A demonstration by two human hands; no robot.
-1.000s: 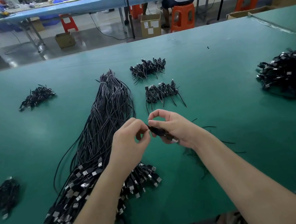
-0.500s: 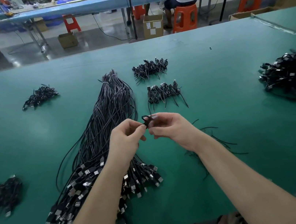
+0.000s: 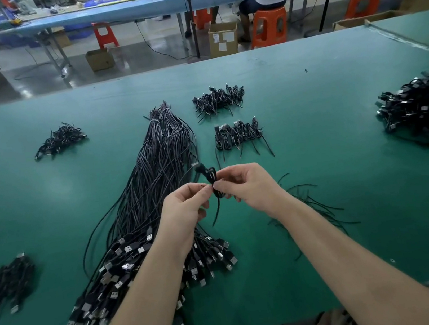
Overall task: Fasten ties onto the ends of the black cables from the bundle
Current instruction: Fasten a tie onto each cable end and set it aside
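Both hands have lifted a little since the earlier frame, and the coiled cable (image 3: 212, 180) now stands upright between them, its looped end pointing away from the person. Left hand (image 3: 186, 208) pinches the cable at its middle with thumb and fingertips, a clenched grip grasping the coil. Right hand (image 3: 250, 186) pinches the same spot from the other side, fingers curled round it. A thin black tail hangs down below the pinch; whether it is the tie or the cable's end cannot be told. Under the left forearm, near the front edge of the green counter (image 3: 344, 143), lies the long bundle (image 3: 159, 176), plug ends toward the person. Loose ties (image 3: 314, 203) lie beside the right wrist. Two rows of finished coils (image 3: 237, 134) sit past the hands, mid-counter.
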